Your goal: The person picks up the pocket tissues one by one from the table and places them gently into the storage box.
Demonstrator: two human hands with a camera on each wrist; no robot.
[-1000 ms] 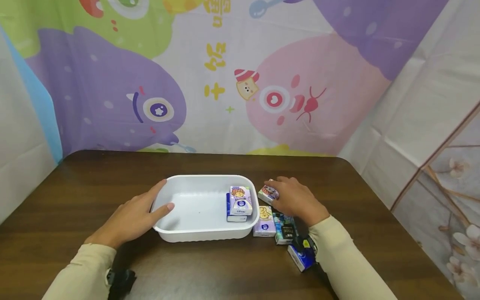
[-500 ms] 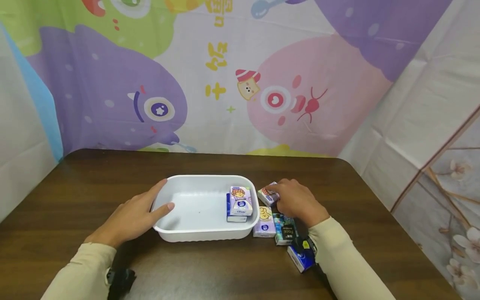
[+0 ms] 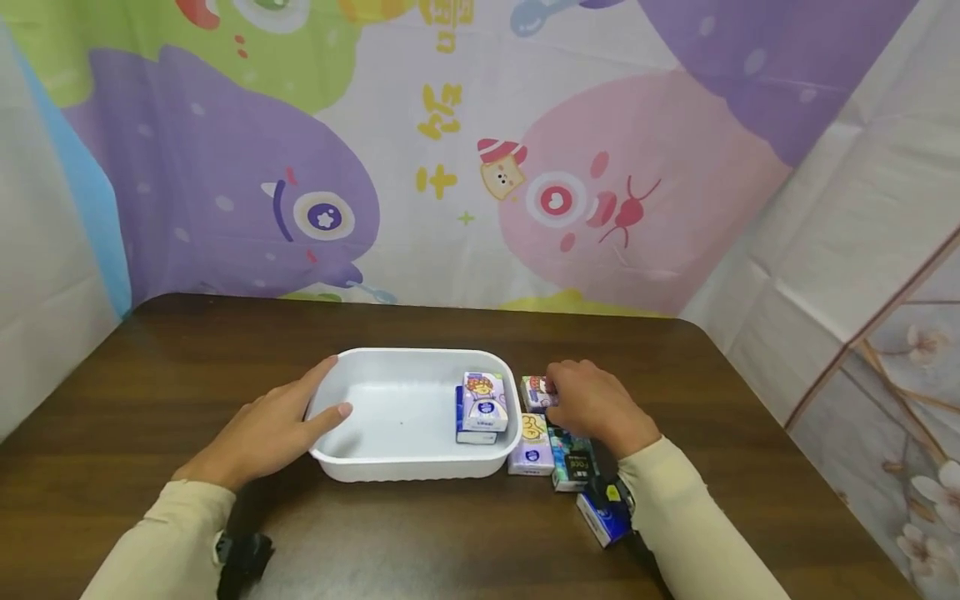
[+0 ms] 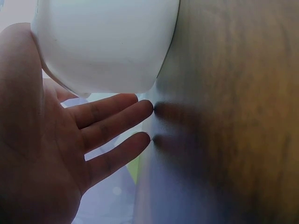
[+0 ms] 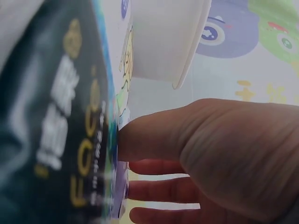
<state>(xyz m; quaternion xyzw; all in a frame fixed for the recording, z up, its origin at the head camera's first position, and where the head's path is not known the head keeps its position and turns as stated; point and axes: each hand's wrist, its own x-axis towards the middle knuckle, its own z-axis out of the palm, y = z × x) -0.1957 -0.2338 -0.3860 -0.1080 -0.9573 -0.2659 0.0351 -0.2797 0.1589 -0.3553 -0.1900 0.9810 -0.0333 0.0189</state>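
My left hand rests at the left end of a white plastic tray. Its thumb lies over the rim; in the left wrist view the fingers extend straight beside the outer wall, tips at the table. My right hand pinches the right side of a small tissue pack with a red-and-purple print, right of the tray. Nearer to me lie a lilac tissue pack and a dark "Foco" tissue pack, which fills the left of the right wrist view. Part of the pinched pack is hidden by my fingers.
In the tray's right end, a lilac tissue pack sits on a blue-and-white one. Another blue pack lies on the brown table, partly under my right wrist strap. A cartoon-printed curtain hangs behind the table.
My right hand has turned the tilted red-and-purple tissue pack straighter, in line behind the lilac pack. My left hand and the tray stay in place; the head view shifts slightly.
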